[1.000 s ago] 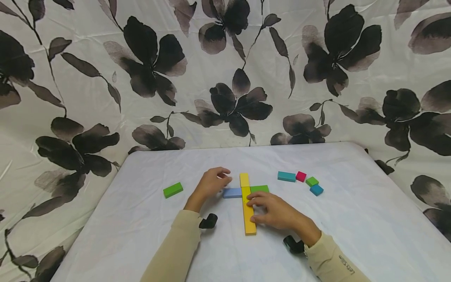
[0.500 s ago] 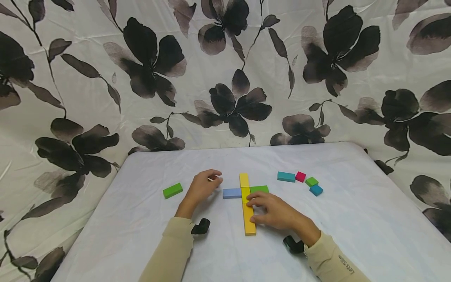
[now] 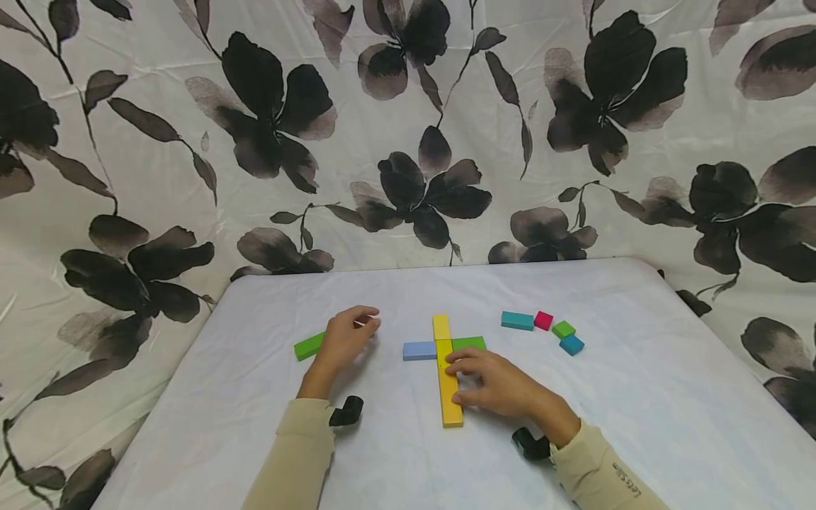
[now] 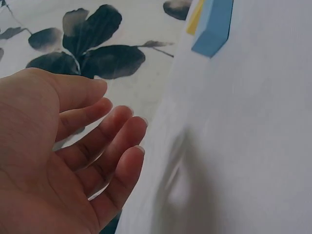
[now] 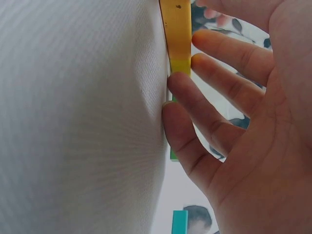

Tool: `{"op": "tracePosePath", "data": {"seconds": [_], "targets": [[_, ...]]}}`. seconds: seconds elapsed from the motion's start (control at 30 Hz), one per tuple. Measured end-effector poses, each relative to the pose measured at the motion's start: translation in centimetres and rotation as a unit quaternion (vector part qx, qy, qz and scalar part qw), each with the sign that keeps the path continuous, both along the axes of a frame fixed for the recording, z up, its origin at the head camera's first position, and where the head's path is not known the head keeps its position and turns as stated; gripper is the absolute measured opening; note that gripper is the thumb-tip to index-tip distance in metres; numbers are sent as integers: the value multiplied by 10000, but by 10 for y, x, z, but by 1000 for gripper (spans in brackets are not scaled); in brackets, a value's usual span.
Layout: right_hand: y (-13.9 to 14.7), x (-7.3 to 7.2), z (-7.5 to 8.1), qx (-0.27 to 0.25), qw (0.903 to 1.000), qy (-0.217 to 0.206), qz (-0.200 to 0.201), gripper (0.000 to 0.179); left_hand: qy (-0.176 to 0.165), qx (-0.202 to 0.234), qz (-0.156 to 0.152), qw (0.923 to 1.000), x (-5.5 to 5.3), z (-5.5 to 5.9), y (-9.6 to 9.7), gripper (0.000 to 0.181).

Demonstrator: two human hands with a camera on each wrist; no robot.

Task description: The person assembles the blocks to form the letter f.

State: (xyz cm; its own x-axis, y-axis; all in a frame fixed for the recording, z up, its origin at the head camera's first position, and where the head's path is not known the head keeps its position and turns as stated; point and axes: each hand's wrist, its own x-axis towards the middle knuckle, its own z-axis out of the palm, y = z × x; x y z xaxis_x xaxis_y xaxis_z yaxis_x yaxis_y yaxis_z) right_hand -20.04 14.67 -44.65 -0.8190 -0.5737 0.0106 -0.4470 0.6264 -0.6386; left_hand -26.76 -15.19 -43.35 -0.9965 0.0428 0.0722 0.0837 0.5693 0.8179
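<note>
A long yellow block [image 3: 450, 404] lies lengthwise near the middle of the table, with a short yellow block [image 3: 442, 326] at its far end. A light blue block [image 3: 419, 351] meets it from the left and a green block [image 3: 468, 343] from the right, forming a cross. My right hand [image 3: 500, 382] rests at the long yellow block's right side, fingertips touching its edge; the right wrist view shows these fingers fairly straight. My left hand [image 3: 344, 338], loosely bent and holding nothing, hovers left of the cross. Behind it a second green block [image 3: 309, 346] is partly hidden.
At the back right lie a teal block [image 3: 517, 321], a red cube [image 3: 544, 321], a green cube [image 3: 564, 329] and a blue cube [image 3: 571, 344]. A white cloth [image 3: 395, 460] covers the table. A floral curtain [image 3: 344, 142] hangs behind its far edge.
My left hand has moved left, away from the light blue block, and now overlaps the lone green block in the head view. The right hand has stayed against the long yellow block.
</note>
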Motion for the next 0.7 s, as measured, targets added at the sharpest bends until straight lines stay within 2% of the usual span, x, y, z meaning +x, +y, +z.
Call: {"op": "tracePosePath", "data": {"seconds": [0.23, 0.4, 0.7], "targets": [[0, 1, -1, -38, 10000, 67, 45, 40, 168, -87, 132, 9997, -3, 0, -18, 32], [0, 1, 0, -61, 9999, 85, 70, 40, 252, 60, 214, 9994, -3, 2, -36, 33], [0, 1, 1, -53, 10000, -7, 21, 39, 54, 207, 948, 9953, 1, 4, -77, 38]]}}
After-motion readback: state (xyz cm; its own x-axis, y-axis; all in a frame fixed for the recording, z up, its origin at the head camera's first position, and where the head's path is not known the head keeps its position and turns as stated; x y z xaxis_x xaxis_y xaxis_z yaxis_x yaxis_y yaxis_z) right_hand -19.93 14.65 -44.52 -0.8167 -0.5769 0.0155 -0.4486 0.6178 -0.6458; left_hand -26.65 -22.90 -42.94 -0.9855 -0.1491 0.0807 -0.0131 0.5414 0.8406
